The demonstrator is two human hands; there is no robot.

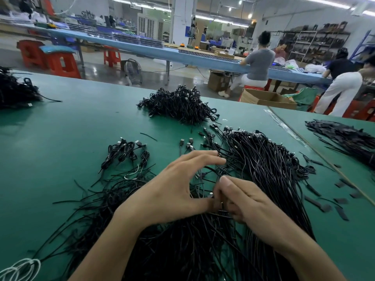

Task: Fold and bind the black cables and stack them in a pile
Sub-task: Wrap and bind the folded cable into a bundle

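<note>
Black cables [263,163] lie under left hand [174,185], gripped by right hand [243,201].

A factory assembly floor. Heaps of black cables [178,106] cover a wide green table [60,128]. Beyond it a long blue bench [142,47] runs left to right, with workers [259,63] at its right end. Red stools [63,65], a floor fan [133,71] and cardboard boxes [265,99] stand on the bare floor. Stocked shelves [316,43] line the far right wall under strip lights [324,1].
</note>
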